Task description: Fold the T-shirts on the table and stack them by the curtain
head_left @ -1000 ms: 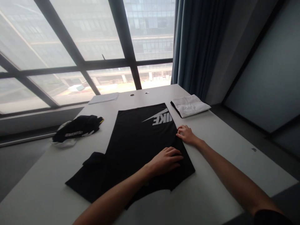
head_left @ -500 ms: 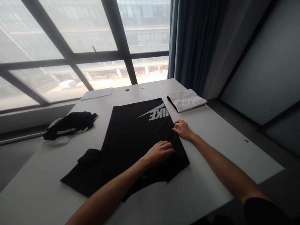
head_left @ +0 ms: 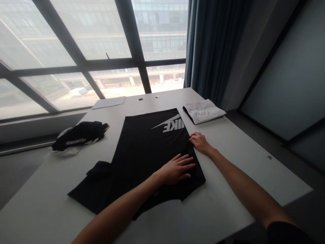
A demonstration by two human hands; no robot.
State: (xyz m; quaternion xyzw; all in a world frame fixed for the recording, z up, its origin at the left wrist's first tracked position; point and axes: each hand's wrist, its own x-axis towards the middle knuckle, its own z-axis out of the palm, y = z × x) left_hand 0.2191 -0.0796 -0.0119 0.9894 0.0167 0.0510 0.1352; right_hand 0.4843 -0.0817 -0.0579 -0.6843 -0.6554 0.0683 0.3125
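A black T-shirt (head_left: 147, 145) with a white Nike print lies on the white table, one side folded over and a sleeve sticking out at the lower left. Flat on the cloth, right of its middle, rests my left hand (head_left: 176, 169) with fingers spread. At the shirt's right edge is my right hand (head_left: 200, 142), its fingers bent and closed on the edge of the cloth.
Beyond my right hand sits a folded white garment (head_left: 204, 112) with a black underside. A crumpled black and white garment (head_left: 81, 137) lies at the left. Papers (head_left: 109, 102) are near the window, and a blue curtain (head_left: 215, 51) hangs behind the table (head_left: 241, 145).
My left hand has moved slightly right, and its fingers have gone from bent to spread flat on the shirt. My right hand stays at the shirt's edge. The view has shifted a little.
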